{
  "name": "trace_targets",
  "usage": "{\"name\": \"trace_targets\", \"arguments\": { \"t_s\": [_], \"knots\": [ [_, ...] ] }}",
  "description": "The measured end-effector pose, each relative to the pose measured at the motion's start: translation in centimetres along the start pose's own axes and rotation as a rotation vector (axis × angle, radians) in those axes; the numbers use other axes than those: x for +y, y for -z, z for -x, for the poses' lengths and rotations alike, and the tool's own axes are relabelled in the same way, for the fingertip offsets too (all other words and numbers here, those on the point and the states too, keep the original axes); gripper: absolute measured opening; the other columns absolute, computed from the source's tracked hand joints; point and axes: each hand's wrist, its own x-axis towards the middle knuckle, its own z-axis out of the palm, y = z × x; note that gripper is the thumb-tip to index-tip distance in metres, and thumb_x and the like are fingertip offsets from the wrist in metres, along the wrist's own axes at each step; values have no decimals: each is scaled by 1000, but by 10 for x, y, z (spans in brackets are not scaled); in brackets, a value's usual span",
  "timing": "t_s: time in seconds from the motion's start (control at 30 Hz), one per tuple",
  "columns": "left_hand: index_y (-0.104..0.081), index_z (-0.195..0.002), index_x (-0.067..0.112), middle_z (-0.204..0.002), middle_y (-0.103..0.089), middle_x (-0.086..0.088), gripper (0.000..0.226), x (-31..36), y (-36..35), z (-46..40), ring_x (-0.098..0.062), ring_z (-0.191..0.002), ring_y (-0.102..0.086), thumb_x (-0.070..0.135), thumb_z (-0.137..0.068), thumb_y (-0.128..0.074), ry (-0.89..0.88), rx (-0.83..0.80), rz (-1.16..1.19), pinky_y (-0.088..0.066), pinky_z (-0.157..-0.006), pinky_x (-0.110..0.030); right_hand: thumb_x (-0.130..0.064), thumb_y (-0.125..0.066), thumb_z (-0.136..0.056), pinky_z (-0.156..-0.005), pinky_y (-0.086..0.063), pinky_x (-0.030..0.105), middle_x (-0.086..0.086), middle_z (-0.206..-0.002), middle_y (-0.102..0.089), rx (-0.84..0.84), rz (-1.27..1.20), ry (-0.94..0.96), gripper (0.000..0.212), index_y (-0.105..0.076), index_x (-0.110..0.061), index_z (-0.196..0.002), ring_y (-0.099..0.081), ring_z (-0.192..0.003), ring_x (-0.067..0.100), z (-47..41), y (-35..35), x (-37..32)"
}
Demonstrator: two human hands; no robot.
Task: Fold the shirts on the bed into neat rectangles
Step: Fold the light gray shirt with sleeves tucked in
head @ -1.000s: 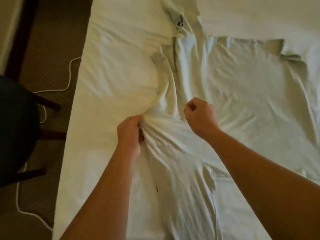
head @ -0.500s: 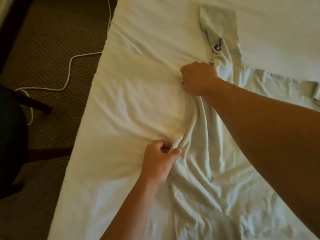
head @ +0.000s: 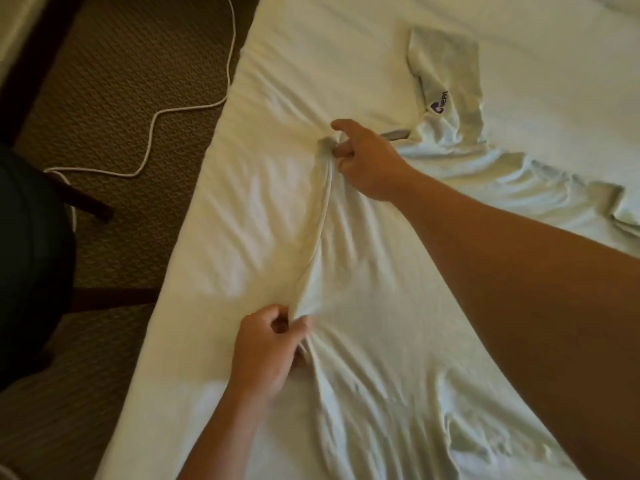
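Head view. Pale shirt (head: 374,306) lies spread and wrinkled on the bed (head: 277,81), filling centre and right of frame; one sleeve with a small purple logo (head: 440,105) points to upper centre-right.

Left hand (head: 266,355), lower centre: grip pinched on the shirt's near edge, thumb and fingers curled round a bunch of cloth. Right hand (head: 367,157), upper centre: fingers curled, pinching the same edge further up, near the sleeve. The edge runs as a raised ridge between the two grips.

Change over the last second: the right hand has travelled from mid-shirt up along the edge to near the sleeve seam; the left hand has kept its pinch. The two holds are now well apart, and the edge between them looks drawn tauter.

Judgement: this sets up a lengthwise fold of the side panel across the body. No fold is yet laid.

Left of frame: carpet, white cable (head: 180,112), dark chair (head: 31,254).
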Motion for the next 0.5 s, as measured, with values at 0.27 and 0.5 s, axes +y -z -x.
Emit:
{"name": "trace_targets", "arguments": {
  "t_s": [0.27,0.5],
  "knots": [
    [-64,-67,8,-62,-66,-12,39,-10,-4,26,-23,-57,-65,38,-79,-87,94,68,62,-54,-54,-35,-24,-58,-98,-108,-44,39,5,-146,-53,-78,130,0,54,-43,-25,-150,-55,-127,26,59,-1,6],
    [-71,-81,13,-76,-73,-9,13,-23,11,48,-19,-64,-69,10,-93,-71,128,81,150,-54,-66,-34,-24,-56,-100,-98,-46,32,3,-133,-62,6,18,-96,38,-57,-19,-137,-59,-119,22,162,-6,21]
  ]
}}
